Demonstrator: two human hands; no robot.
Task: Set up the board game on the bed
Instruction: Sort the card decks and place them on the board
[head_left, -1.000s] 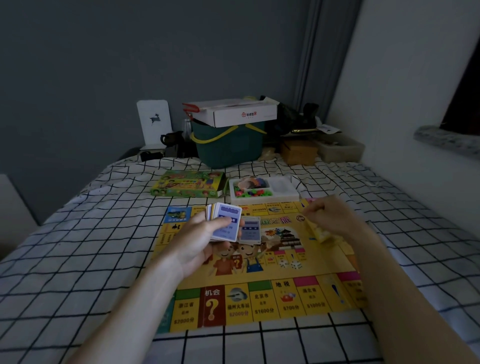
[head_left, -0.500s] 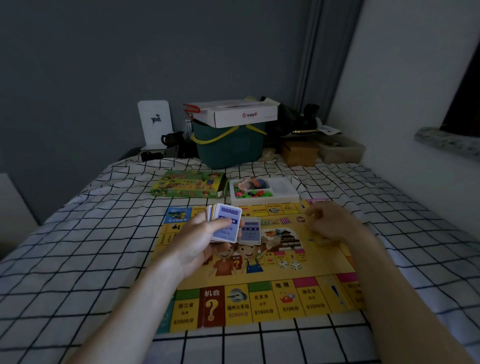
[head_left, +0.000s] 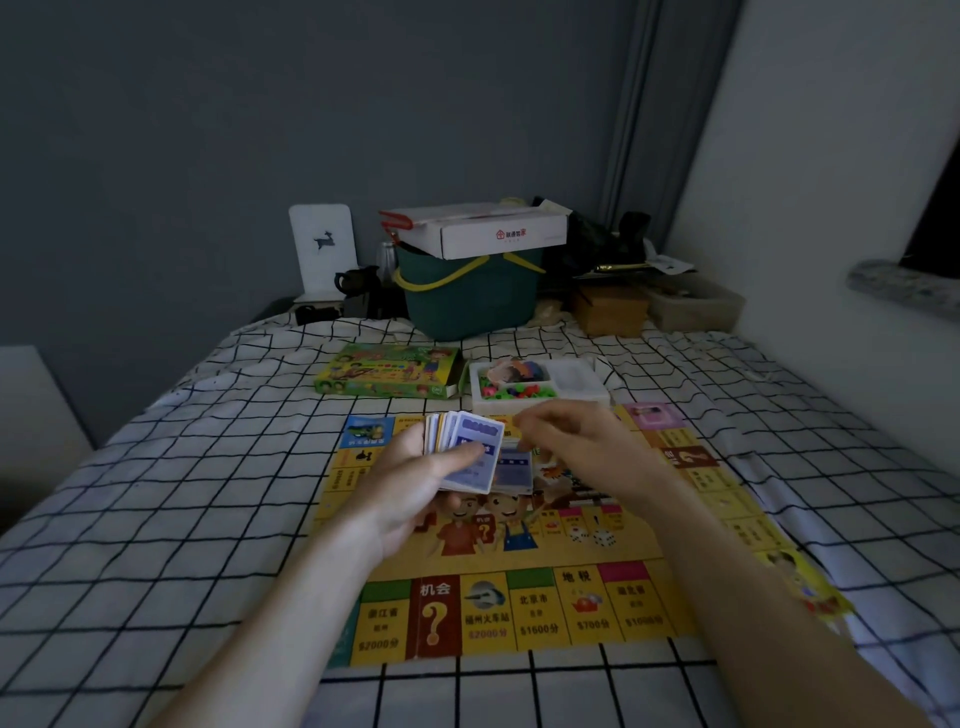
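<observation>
A yellow game board (head_left: 519, 582) lies flat in the middle of a bed (head_left: 156, 519) covered in white sheeting with a black grid. Over the board, the left hand (head_left: 415, 483) grips a fanned stack of blue-backed cards (head_left: 467, 452), thumb across the top card. The right hand (head_left: 582, 447) hovers just beside the stack, fingers curled at the top card's edge; whether it pinches a card cannot be told. Another blue card (head_left: 514, 467) lies on the board below. Beyond the board sit the green game box (head_left: 389, 371) and a white tray of coloured pieces (head_left: 540, 382). Further back, a green bin (head_left: 467, 296) carries a white carton (head_left: 483, 231). The room is dim, with grey walls.
</observation>
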